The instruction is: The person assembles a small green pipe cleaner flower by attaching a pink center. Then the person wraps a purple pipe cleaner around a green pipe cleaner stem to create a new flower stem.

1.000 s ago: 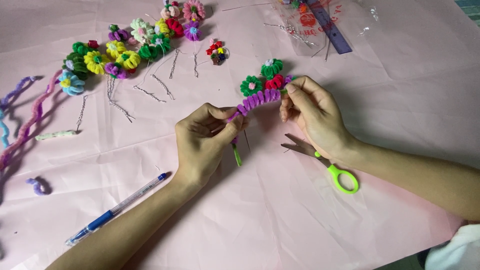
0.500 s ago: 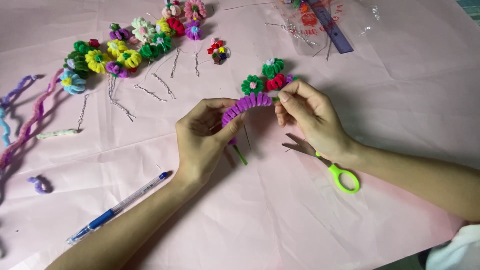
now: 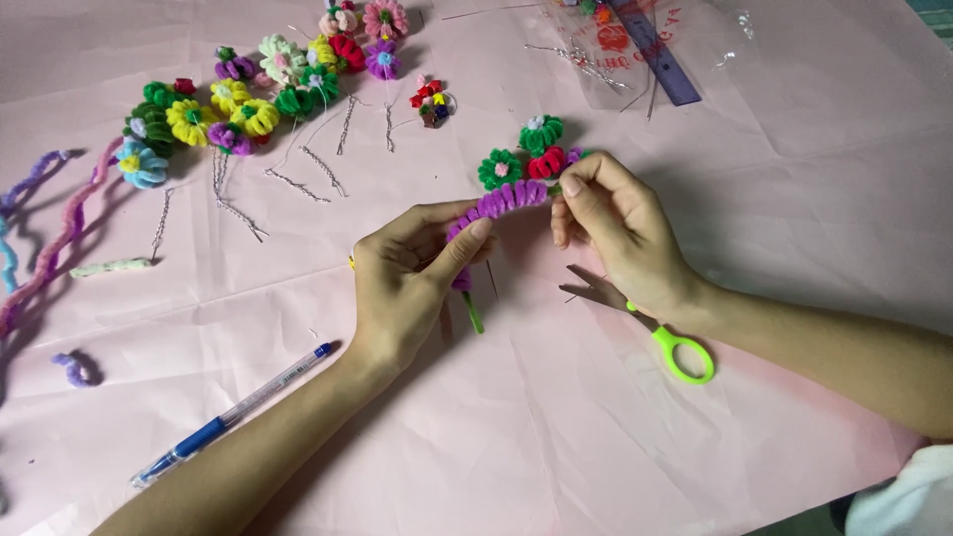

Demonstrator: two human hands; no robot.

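**Purple coil arched higher between the two hands**

Against the picture a second back, the purple coiled pipe cleaner (image 3: pixel 501 201) now bows in a fuller arch; its left end has swung down toward the left hand, and the green stem (image 3: pixel 474 315) hangs more nearly straight below that hand; judged from this, the coil is being bent into a curve rather than wound further.

The left hand (image 3: pixel 407 288) is closed narrowly, thumb and forefinger pinching the lower left end of the coil; the right hand (image 3: pixel 620 233) is likewise closed, its fingertips (image 3: pixel 573 186) nipping the upper right end; the coil spans the gap between them, lifted off the pink worktop (image 3: pixel 794 179).

Taking the coil as landmark: a green flower (image 3: pixel 499 169), a red one (image 3: pixel 546 164) and a second green one (image 3: pixel 541 134) sit just above it, by its right end; the scissors (image 3: pixel 635 318) lie below and right of it, partly under the right wrist; the blue pen (image 3: pixel 233 414) lies well down to its left; a cluster of finished flowers (image 3: pixel 248 94) lies far up to its left.
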